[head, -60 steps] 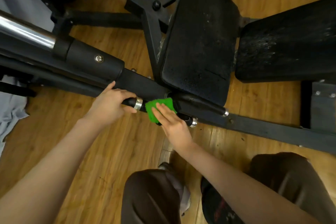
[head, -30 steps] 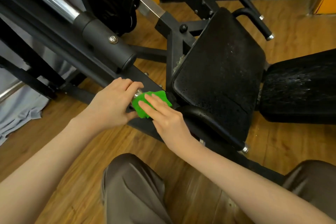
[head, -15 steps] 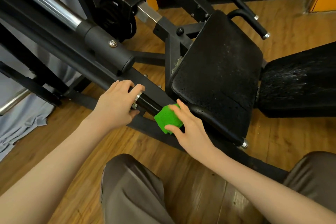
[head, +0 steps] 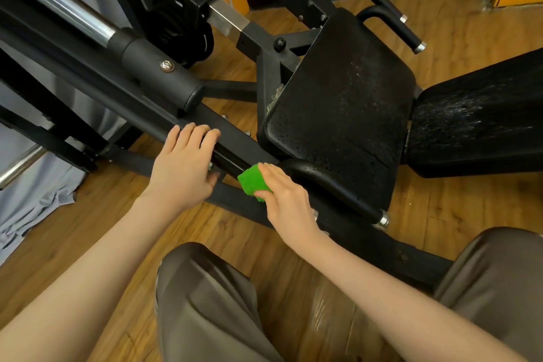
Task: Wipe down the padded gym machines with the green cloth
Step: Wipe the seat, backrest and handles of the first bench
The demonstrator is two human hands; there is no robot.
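Right hand [head: 286, 200] presses green cloth [head: 253, 186] against handle bar [head: 332, 185] (black).

The green cloth [head: 253, 184] is showing a nubby, matt weave, looking soft and fuzzy. The seat pad [head: 340, 114] is reading as black vinyl, pebbled, cracked and catching a dull sheen with pale speckles. The back pad [head: 482, 114] is gleaming a bit glossier, streaked white. The frame tube [head: 158, 79] is looking like matt black painted metal, while the chrome bar [head: 58, 6] is shining mirror-bright. The floor [head: 458, 203] is glowing as smooth, warm wood-grain planks, and the grey curtain [head: 32, 209] is hanging as soft, creased fabric.
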